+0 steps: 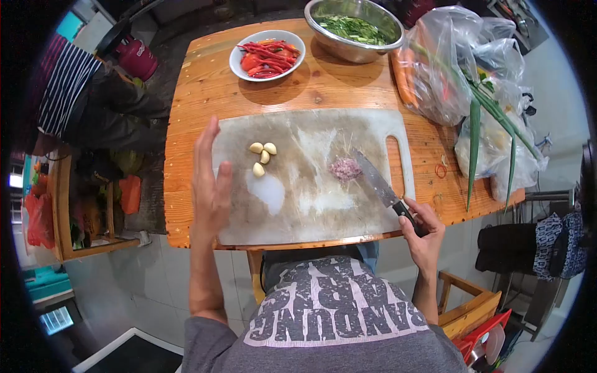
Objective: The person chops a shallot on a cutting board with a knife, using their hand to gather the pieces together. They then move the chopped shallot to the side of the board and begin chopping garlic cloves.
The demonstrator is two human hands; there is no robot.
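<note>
My right hand (424,235) grips the black handle of a kitchen knife (377,181) at the right side of the cutting board (298,227). The blade points up and left, its edge beside a small heap of finely chopped purple-white shallot or onion (344,168). My left hand (211,183) is raised at the board's left edge, fingers stretched out, holding nothing. To the right of it, several peeled garlic cloves (265,157) lie on the board near a whitish worn or wet patch.
Behind the board stand a white bowl of red chillies and tomatoes (268,74) and a steel bowl of cut greens (357,53). Plastic bags of vegetables (435,74) with long green leaves crowd the wooden table's (186,93) right side. Another person (68,93) stands at the left.
</note>
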